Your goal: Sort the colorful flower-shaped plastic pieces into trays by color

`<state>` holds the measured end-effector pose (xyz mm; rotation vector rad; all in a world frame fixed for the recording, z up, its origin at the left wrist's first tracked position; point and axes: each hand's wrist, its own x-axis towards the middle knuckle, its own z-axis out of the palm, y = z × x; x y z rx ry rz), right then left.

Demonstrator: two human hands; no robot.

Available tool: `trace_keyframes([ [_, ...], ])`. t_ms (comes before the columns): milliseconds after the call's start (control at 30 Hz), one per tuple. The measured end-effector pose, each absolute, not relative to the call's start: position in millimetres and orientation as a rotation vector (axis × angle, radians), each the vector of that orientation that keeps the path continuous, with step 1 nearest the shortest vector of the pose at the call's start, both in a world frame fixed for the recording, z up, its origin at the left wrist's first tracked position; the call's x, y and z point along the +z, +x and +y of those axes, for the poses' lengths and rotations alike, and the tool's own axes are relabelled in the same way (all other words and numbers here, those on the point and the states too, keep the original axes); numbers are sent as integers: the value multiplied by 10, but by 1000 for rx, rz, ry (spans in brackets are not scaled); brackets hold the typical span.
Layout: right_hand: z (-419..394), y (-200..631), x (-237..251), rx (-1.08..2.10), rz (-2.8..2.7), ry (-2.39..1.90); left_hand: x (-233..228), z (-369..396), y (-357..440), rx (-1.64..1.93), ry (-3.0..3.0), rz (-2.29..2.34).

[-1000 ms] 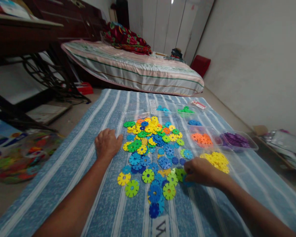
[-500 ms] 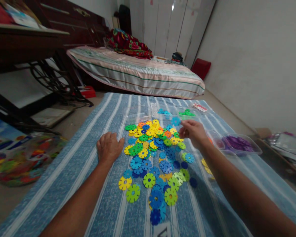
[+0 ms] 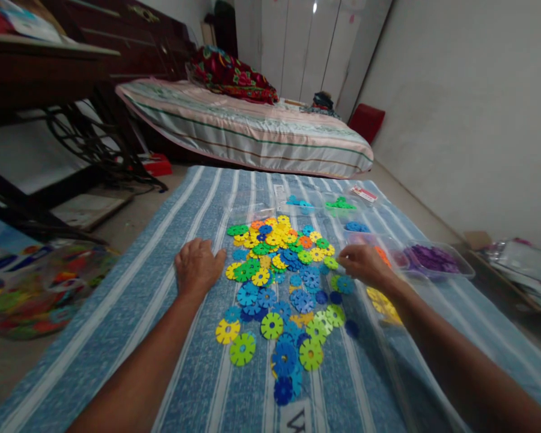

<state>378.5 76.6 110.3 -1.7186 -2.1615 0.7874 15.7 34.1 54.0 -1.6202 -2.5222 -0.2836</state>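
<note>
The right hand partly hides the orange plastic discs, its bare forearm overlaps the yellow plastic discs, and whether its fingers hold anything is unclear.

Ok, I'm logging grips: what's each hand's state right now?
Left hand: open, resting on the striped cloth.
Right hand: curled beside the disc pile; whether it holds anything cannot be told.
</note>
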Motion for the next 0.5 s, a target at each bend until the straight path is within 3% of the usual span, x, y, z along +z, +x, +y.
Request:
trace_keyframes([
  [200,539,3796,1246,252,-2742,-1942,534,352,150,-282,-1634,-2494],
  [500,375,3588,1088,222,-2865,-2130,517,355,144,-293,-1622,-2467],
])
